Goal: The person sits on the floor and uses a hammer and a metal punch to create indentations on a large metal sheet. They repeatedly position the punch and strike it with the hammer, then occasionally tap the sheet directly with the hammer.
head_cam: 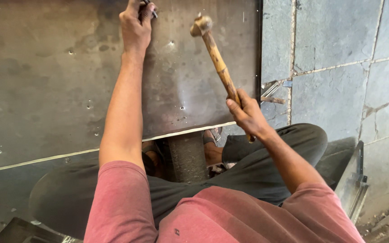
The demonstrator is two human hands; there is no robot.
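2 hands at work, seen from above, over red sleeves and dark trousers. Nearest, between the knees: a stone-grey post (187, 155) under the edge of the sheet (46, 67), sandalled feet either side. Right hand (247, 114) closed round the lower end of a wooden hammer (217, 58) handle, head raised just above the sheet and tilted toward the left hand. Farther out, left hand (136, 24) stretched to the top of the frame, fingers clenched on a thin dark punch (151, 9), mostly cut off by the frame edge; cannot tell whether its tip touches the metal. Sheet lying flat across the lap and post, dull grey, dotted with several small punched dimples, pale edge running across the thighs. To the right, grey floor tiles (338, 67) with a few metal scraps (273, 90) near the sheet's corner; a metal frame (356, 180) by the right knee.

Risks, as judged from here: hammer head close beside the left knuckles, so a slightly off swing likely to strike fingers instead of the punch. Punch gripped at full reach, so a glancing blow could kick it sideways and scar the sheet. Sheet resting only on legs and post, so apt to bounce or slide.
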